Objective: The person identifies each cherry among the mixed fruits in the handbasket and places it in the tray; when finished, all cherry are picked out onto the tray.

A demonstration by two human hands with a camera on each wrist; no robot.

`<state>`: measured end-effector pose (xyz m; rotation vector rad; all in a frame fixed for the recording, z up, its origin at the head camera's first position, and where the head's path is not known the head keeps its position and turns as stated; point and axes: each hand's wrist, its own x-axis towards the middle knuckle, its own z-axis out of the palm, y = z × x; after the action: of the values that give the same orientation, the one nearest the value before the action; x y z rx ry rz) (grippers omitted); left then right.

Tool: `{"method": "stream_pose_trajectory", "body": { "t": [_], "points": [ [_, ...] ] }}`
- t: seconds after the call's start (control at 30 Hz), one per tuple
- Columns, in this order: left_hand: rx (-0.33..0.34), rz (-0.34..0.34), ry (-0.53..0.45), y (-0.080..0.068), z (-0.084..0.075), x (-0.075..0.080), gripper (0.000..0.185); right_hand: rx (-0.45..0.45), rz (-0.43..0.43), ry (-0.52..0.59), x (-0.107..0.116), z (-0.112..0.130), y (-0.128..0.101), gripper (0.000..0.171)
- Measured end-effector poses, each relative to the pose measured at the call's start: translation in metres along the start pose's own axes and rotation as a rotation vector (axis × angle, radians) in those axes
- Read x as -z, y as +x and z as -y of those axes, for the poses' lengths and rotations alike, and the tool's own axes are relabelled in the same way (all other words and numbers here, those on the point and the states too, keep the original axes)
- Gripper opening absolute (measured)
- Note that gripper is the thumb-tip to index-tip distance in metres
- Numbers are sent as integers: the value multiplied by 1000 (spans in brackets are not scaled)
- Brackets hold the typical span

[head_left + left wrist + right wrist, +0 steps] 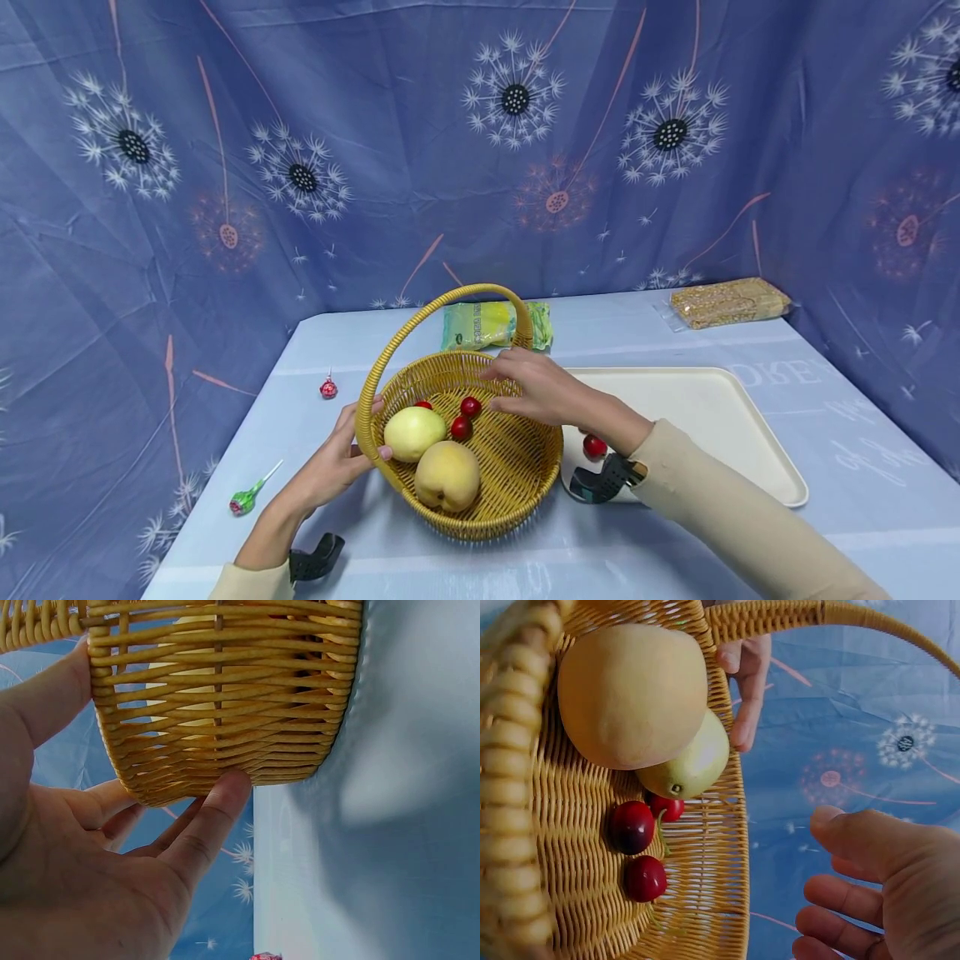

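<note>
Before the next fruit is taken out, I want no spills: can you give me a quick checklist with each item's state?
1. Basket steadied: ok, left hand grips its rim, fingers on the outer wall.
2. Right hand free: ok, open over the basket, holding nothing.
3. Fruit within reach: ok, three cherries, a pear and a peach lie inside.
4. Tray ready: ok, beside the basket, one cherry on it.
5. Handle out of the way: cannot tell, it arches just behind the right hand.

Fruit in basket [517,467], tray [720,417] just right of it
</note>
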<state>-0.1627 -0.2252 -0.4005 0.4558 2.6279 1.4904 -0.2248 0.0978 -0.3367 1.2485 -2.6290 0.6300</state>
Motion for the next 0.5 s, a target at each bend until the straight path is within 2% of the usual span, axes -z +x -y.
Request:
{"method": "stream_pose_trajectory", "body": {
  "t": [0.23, 0.5],
  "points": [
    [-6, -2, -1, 0, 0, 0, 74, -4, 92, 43, -14, 0, 23, 36],
    [-5, 1, -9, 0, 0, 0, 74, -28, 156, 34, -24, -5, 40, 36]
  ]
}}
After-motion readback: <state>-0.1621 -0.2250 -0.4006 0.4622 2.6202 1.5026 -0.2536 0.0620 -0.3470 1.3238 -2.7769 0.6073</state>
